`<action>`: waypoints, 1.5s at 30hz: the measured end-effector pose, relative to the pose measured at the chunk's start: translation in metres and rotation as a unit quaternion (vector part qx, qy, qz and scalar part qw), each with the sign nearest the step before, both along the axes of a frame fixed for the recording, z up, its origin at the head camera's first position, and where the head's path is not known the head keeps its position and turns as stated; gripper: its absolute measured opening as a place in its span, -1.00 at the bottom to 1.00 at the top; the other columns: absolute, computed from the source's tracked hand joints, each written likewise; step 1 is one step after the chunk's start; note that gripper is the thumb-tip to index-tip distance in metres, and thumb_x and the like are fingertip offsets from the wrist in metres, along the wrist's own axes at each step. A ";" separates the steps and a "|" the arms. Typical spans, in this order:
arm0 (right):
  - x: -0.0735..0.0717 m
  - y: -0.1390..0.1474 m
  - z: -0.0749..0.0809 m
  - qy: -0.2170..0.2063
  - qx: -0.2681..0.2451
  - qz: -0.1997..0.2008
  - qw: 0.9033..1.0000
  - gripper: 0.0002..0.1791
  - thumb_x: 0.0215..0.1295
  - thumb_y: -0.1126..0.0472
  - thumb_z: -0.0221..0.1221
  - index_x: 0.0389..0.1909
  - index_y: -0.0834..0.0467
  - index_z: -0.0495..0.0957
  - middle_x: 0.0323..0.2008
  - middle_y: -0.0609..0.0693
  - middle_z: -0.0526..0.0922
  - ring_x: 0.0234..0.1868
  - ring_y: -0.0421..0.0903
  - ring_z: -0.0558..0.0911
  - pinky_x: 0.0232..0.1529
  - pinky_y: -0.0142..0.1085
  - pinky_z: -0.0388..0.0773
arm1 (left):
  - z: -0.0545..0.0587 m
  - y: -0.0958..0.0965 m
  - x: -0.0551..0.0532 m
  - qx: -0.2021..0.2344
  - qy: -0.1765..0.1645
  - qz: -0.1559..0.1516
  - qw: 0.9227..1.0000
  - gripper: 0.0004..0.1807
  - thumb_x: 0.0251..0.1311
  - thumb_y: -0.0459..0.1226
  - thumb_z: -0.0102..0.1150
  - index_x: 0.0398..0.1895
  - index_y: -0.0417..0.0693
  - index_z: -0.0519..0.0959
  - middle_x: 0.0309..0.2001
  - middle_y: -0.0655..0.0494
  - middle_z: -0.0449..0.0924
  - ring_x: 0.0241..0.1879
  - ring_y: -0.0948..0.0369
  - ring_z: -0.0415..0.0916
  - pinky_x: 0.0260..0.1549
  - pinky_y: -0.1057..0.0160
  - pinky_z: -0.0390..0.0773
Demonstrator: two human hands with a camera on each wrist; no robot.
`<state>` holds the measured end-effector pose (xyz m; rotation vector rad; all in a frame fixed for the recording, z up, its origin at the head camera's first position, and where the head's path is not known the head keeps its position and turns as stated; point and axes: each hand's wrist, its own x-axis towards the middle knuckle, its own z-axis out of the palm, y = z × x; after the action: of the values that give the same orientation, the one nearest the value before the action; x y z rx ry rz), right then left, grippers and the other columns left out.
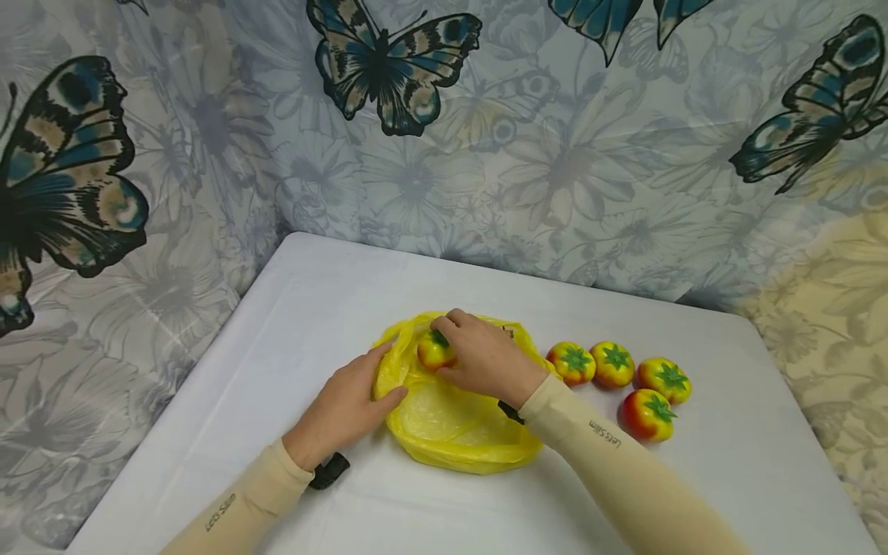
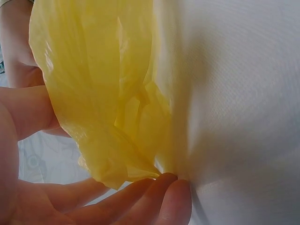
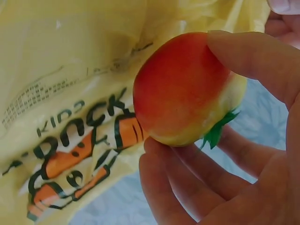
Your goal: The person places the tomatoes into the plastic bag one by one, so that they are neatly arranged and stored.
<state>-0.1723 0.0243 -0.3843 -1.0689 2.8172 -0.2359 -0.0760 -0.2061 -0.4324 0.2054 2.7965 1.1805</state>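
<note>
White table (image 1: 326, 308), one bag (image 1: 465, 459), five red-yellow fruits (image 1: 613, 365)

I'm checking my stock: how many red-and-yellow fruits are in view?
5. The right hand holds one fruit at the yellow bag. Four sit on the table, right of the bag: leftmost fruit, second fruit, rightmost fruit, nearest fruit. Others may be hidden inside the bag.

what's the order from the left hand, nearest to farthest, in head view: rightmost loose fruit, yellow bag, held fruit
1. Yellow bag, touching the left hand
2. Held fruit, in the right hand
3. Rightmost loose fruit, right of the bag
</note>
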 end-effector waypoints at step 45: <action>0.053 0.157 0.031 0.059 -0.046 -0.162 0.984 -0.17 0.34 -0.09 0.49 0.51 0.16 0.43 0.32 0.21 0.59 0.19 0.22 0.68 0.28 0.24 0.63 | 0.009 0.013 0.006 -0.026 -0.026 0.011 0.999 -0.14 0.52 0.02 0.29 0.72 -0.07 0.19 0.60 -0.14 0.39 0.58 -0.14 0.38 0.50 -0.27 0.46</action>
<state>-0.1191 0.1817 -0.3535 -0.6511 3.1065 -0.3444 -0.0702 -0.1933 -0.4234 0.1376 2.7880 1.1006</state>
